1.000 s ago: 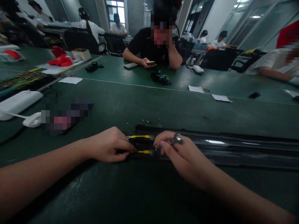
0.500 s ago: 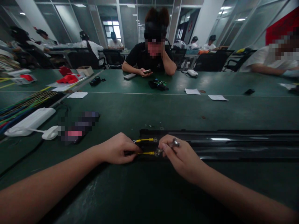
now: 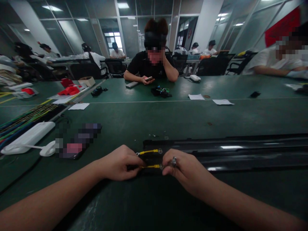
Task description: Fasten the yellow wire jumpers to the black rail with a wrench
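A long black rail [image 3: 240, 154] lies across the green table [image 3: 154, 122] in front of me. Two short yellow wires with ring terminals sit at its left end, the upper yellow wire [image 3: 148, 151] free, the lower yellow wire [image 3: 152, 166] between my hands. My left hand [image 3: 119, 166] is closed, pinching the left end of the lower wire against the rail. My right hand [image 3: 184, 170] is closed on a small metal wrench [image 3: 173, 161], its head at the lower wire's right terminal.
A white power strip [image 3: 26, 138] and a blurred flat object [image 3: 77, 141] lie to my left, beside bundled coloured cables [image 3: 21, 120]. A person with a phone sits opposite [image 3: 151, 64]. Paper slips [image 3: 222, 102] and small black parts [image 3: 161, 92] lie on the far table.
My view has tilted upward, so hands and rail sit lower in the picture. My right hand has turned, swinging the wrench from lying flat to nearly end-on at the terminal.
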Action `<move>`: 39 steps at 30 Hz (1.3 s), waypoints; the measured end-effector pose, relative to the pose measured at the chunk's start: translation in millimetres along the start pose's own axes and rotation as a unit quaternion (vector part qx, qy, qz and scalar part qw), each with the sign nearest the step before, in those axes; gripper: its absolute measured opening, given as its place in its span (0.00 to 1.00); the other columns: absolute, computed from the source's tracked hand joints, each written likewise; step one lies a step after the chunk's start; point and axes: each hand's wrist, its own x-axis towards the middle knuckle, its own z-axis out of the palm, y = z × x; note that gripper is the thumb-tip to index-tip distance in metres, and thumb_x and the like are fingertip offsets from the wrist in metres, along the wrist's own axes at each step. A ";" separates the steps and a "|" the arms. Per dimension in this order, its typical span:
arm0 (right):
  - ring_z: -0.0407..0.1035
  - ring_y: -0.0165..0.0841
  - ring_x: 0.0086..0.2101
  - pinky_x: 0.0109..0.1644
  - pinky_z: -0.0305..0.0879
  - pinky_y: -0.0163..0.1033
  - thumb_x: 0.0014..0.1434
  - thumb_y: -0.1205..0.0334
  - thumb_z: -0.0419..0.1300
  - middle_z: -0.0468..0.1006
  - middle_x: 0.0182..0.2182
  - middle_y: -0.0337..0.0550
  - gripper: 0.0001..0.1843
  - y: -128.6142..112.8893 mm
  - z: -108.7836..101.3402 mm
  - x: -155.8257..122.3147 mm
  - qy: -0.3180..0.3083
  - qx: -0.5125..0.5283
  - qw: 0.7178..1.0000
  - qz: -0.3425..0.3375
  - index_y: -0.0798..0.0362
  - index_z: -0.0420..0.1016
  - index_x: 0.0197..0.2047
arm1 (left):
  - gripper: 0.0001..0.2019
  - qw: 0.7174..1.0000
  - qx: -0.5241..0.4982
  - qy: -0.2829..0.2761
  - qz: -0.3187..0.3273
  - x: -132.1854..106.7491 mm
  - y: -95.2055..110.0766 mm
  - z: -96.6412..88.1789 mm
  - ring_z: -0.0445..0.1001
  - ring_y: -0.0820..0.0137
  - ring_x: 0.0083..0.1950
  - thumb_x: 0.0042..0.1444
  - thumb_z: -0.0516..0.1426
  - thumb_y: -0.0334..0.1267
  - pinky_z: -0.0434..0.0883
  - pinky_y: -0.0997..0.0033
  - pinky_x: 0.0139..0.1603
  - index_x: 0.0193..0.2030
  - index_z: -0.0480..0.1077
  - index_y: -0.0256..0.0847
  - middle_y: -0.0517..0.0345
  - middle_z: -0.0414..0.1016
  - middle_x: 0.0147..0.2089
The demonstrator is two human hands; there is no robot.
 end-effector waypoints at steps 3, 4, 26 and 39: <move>0.72 0.33 0.33 0.37 0.67 0.38 0.73 0.55 0.56 0.75 0.33 0.41 0.15 2.1 3.0 -0.8 0.018 -0.021 1.000 0.006 0.53 0.71 0.35 | 0.10 1.000 -0.003 -0.005 -0.003 0.1 -0.2 0.0 0.75 0.70 0.29 0.63 0.55 0.32 0.66 0.70 0.28 0.48 0.76 0.38 0.57 0.78 0.30; 0.71 0.33 0.32 0.37 0.67 0.38 0.73 0.55 0.54 0.75 0.33 0.41 0.15 2.9 4.2 -1.3 0.030 -0.028 0.999 0.009 0.53 0.71 0.35 | 0.10 1.000 -0.004 -0.009 -0.007 0.1 -0.4 -0.1 0.75 0.71 0.29 0.63 0.55 0.32 0.66 0.70 0.29 0.48 0.76 0.38 0.58 0.78 0.30; 0.72 0.33 0.32 0.37 0.70 0.39 0.76 0.59 0.47 0.75 0.34 0.43 0.15 5.5 6.4 -7.3 0.078 -0.028 0.996 -0.030 0.53 0.70 0.40 | 0.10 0.999 -0.024 -0.024 -0.029 -1.8 -1.4 -1.4 0.75 0.71 0.30 0.64 0.56 0.32 0.65 0.70 0.31 0.49 0.76 0.40 0.59 0.78 0.31; 0.74 0.35 0.36 0.40 0.72 0.41 0.73 0.61 0.53 0.77 0.35 0.44 0.10 6.0 5.7 -7.1 0.047 -0.011 0.997 -0.058 0.52 0.69 0.38 | 0.09 0.999 -0.011 -0.022 -0.027 -0.8 -0.5 -0.1 0.74 0.72 0.29 0.65 0.56 0.33 0.64 0.69 0.29 0.48 0.76 0.39 0.59 0.77 0.31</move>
